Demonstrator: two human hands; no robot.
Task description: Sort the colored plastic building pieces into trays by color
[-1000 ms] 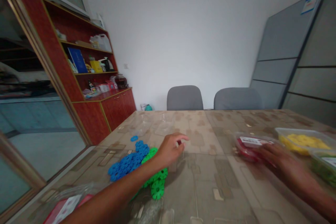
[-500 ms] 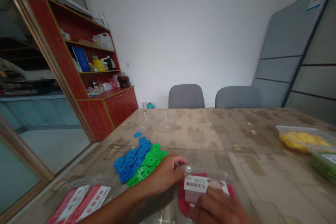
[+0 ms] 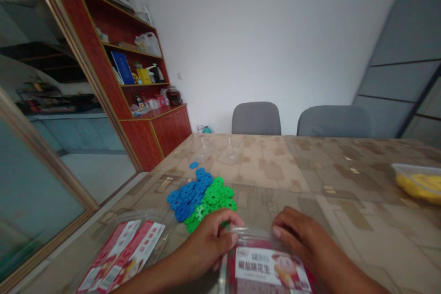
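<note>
A clear plastic box sits close in front of me, holding a red packet with a white label, Chinese print and a picture. My left hand pinches the box's far left corner between thumb and fingers. At the far right corner, my right hand has its fingers curled over the rim; their tips are partly hidden. Just beyond my left hand lie a pile of green flower-shaped plastic discs and, beside it, a pile of blue discs.
Left of my forearm is another clear box with red-and-white packets. One loose blue disc and two clear containers lie farther back. A tub of yellow pieces stands at right. Grey chairs line the far edge.
My right hand has moved from the packet's label to the box's far right corner, uncovering the label. The left hand stays at the left corner. The view has turned slightly left.
</note>
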